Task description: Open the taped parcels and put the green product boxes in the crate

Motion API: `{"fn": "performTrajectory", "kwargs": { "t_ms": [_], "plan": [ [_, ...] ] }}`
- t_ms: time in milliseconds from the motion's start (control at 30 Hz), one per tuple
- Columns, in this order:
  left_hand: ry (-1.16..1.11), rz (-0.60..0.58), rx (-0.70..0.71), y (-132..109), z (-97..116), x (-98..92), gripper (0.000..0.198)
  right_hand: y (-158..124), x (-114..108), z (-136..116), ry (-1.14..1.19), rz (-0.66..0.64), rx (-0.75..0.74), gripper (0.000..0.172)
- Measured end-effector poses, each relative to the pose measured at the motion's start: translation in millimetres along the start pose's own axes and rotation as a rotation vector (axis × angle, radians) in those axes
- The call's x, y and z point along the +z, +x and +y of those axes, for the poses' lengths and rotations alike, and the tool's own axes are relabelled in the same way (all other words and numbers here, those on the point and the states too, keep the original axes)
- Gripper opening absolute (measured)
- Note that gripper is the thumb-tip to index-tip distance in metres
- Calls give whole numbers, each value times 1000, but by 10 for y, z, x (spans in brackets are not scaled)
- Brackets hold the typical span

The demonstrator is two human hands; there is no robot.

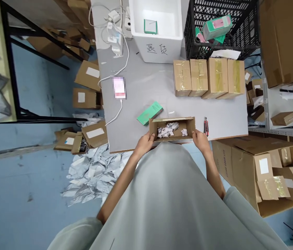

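An open cardboard box (172,138) with crumpled paper (165,131) inside lies at the near edge of the table, close to my body. My left hand (145,143) grips its left end, and my right hand (199,139) grips its right end. Just behind the box's left corner is a green box (149,113), set at a slant. A red and black cutter (206,126) rests on the table beyond my right hand.
Four taped cartons (199,78) stand in a row before a black crate (197,52). A white bin (156,48), a phone (119,87) and cables are on the grey table (146,80). A large carton (237,166) sits on the floor at right.
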State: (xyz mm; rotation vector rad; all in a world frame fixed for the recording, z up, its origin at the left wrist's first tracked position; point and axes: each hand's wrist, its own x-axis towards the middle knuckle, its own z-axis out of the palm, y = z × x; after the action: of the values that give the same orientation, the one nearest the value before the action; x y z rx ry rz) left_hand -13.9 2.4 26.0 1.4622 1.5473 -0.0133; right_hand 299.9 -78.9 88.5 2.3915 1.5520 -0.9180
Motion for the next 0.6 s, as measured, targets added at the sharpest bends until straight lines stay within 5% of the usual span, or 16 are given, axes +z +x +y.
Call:
{"fn": "performTrajectory", "kwargs": {
  "t_ms": [133, 267, 467, 600],
  "plan": [
    [78, 68, -35, -256, -23, -58, 34, -32, -137, -142, -72, -40, -71, 40],
    [43, 160, -145, -599, -254, -375, 35, -34, -246, -493, -101, -138, -255, 39],
    [-43, 486, -363, -1271, -1027, -1047, 35, 13, -297, -1592, -38, -246, -615, 39],
    [-223, 710, -436, -1457, -1564, -1198, 36, 234, -136, -2455, 30, -242, -760, 35]
  ]
}}
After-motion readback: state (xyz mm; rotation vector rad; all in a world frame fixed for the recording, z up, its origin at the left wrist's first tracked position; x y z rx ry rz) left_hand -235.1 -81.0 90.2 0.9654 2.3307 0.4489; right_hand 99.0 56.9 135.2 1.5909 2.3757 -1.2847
